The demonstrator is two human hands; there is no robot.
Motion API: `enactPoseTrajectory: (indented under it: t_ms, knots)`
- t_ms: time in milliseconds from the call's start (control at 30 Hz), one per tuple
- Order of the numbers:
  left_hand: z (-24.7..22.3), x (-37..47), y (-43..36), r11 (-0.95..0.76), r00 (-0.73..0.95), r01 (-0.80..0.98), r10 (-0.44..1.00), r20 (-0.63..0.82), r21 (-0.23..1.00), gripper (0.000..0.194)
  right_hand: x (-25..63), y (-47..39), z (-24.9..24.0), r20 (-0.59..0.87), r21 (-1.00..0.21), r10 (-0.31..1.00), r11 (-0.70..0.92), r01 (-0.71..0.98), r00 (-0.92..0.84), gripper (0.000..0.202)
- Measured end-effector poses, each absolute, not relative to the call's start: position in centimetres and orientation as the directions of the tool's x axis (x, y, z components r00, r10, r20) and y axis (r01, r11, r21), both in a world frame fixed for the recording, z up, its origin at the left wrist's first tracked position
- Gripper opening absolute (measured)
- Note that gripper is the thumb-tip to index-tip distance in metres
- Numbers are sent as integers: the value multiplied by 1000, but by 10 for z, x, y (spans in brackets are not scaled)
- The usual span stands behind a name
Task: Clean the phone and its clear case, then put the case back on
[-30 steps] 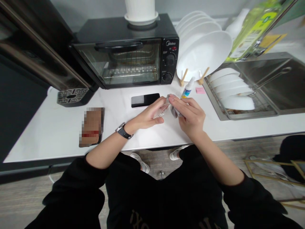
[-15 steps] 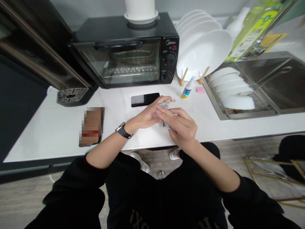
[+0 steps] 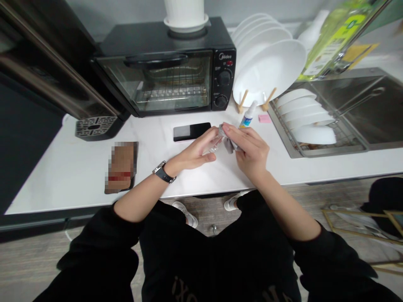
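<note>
Seemingly to keep it steady, the left hand (image 3: 197, 153) pinches a small clear object (image 3: 217, 144) above the bench (image 3: 157, 138), while the right hand (image 3: 250, 152) presses a grey cloth (image 3: 228, 144) against it with closed fingers. Just behind stands a small spray bottle (image 3: 248, 115); a black phone (image 3: 191, 131) lies near.

The tabletop (image 3: 63, 172) is plain white. At twelve o'clock the toaster oven (image 3: 166, 71) is black, with a small red spot by its knobs. The phone (image 3: 191, 131) is glossy black. At one o'clock the plates (image 3: 267, 67) are white, the small bottle (image 3: 248, 116) white with a blue and yellow label, the note (image 3: 265, 118) pink. The watch strap (image 3: 163, 173) is black.
</note>
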State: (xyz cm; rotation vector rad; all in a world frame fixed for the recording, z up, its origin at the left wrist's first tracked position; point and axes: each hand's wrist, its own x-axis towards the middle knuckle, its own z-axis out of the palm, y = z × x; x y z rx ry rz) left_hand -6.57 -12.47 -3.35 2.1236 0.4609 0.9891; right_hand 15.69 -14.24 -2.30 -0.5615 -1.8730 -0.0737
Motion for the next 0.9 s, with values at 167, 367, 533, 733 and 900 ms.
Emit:
enactPoseTrajectory:
  t_ms: [167, 367, 533, 733, 900]
  knots:
    - [-33, -67, -125, -645, 641, 70, 614, 461, 761, 97, 159, -142, -25, 900, -236, 358, 880, 413, -250, 84]
    - [-35, -63, -125, -659, 628, -29, 573, 527, 752, 90, 143, -165, -21, 891, -275, 396, 860, 430, -223, 75]
    - [-45, -63, -121, -625, 592, -21, 621, 513, 780, 85, 130, -186, -13, 891, -252, 359, 900, 355, -277, 74]
    - [-48, -64, -119, -637, 606, -39, 597, 525, 770, 79, 132, -188, -17, 836, -287, 436, 865, 410, -333, 81]
    - [-41, -65, -123, -623, 606, -29, 611, 510, 781, 95, 139, -172, -16, 874, -205, 345, 900, 385, -342, 79]
